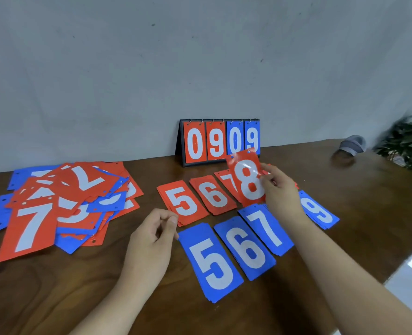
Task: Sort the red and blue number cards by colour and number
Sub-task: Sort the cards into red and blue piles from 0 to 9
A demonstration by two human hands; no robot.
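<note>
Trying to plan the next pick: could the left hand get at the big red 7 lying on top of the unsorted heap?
Probably yes. The left hand seems to hold nothing, the red 7 lies uncovered at the heap's near edge, and only bare table separates them.

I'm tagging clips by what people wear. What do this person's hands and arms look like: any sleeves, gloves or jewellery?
The left hand and right hand wear no gloves, and no ring, watch or bracelet shows. The left arm and right arm are bare to the frame's edge, with no sleeve in view.
</note>
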